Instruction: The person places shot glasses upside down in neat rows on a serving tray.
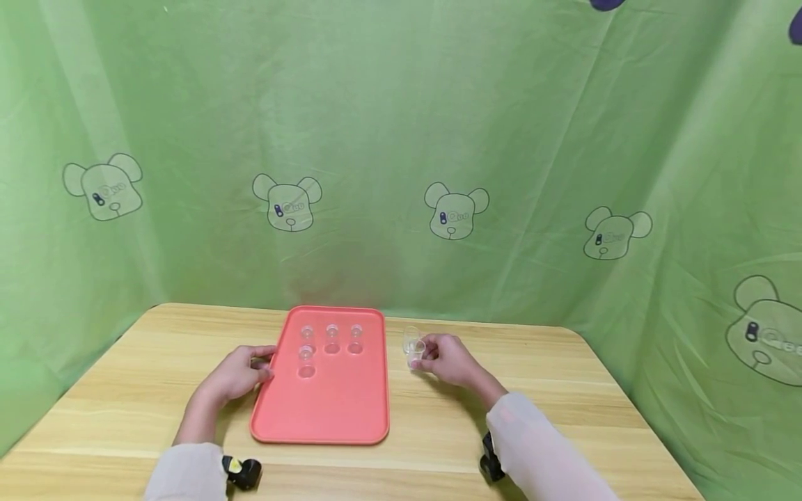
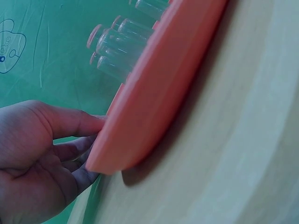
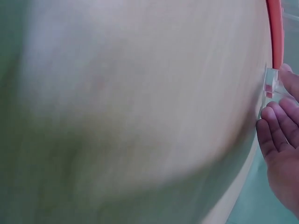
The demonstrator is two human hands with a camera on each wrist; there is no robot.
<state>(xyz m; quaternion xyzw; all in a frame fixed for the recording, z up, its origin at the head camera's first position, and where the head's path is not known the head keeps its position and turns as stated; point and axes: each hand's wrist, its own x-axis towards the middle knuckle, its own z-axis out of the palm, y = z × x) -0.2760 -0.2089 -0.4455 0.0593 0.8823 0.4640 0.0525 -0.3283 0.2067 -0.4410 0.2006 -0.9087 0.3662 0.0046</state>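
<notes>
A red tray (image 1: 338, 410) lies on the table, with several small clear cups (image 1: 305, 353) standing toward its far end. My left hand (image 1: 238, 374) grips the tray's left rim; in the left wrist view the thumb and fingers are on either side of the red edge (image 2: 140, 112). To the right of the tray, my right hand (image 1: 450, 360) pinches a small clear cup (image 1: 415, 356) between thumb and fingers. Another clear rim (image 1: 411, 332) shows just behind that cup. In the right wrist view the clear cup (image 3: 270, 80) is at the fingertips, partly hidden by the hand.
The tray and hands are on a light wood table (image 1: 532, 376) with rounded far corners. A green curtain (image 1: 376, 139) printed with bear heads hangs behind it and along both sides. Each forearm wears a black wrist device (image 1: 247, 474) near the sleeve.
</notes>
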